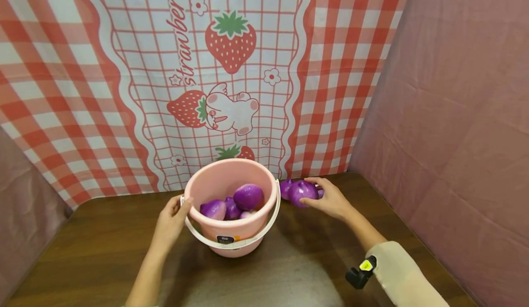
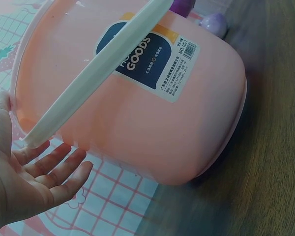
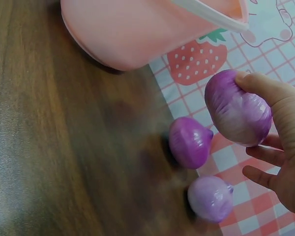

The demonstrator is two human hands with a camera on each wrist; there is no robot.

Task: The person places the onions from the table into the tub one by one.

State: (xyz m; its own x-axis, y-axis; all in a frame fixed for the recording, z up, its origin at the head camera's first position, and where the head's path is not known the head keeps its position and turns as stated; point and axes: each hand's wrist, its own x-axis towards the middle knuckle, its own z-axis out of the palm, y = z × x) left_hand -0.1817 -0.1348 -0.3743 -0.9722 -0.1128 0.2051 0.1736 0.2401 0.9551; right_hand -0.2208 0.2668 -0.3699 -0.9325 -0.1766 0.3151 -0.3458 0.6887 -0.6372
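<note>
A pink bucket [image 1: 253, 226] stands on the table, with several purple onions [image 1: 249, 197] inside. My left hand [image 1: 170, 222] holds its left rim, thumb on top; in the left wrist view the fingers [image 2: 64, 167] lie along the outside below the handle's end. To the right of the bucket, my right hand [image 1: 332, 201] grips a shiny purple onion [image 3: 238, 110] between thumb and fingers. Beside it in the right wrist view, a darker purple onion [image 3: 190, 142] and a paler one [image 3: 210, 199] rest on the table.
The bucket's white handle [image 1: 237, 244] hangs down across its front. Brown wood makes up the tabletop [image 1: 289, 270]. Behind it hangs a red-checked strawberry cloth [image 1: 231, 82], and a pink curtain [image 1: 454, 114] closes off the right side.
</note>
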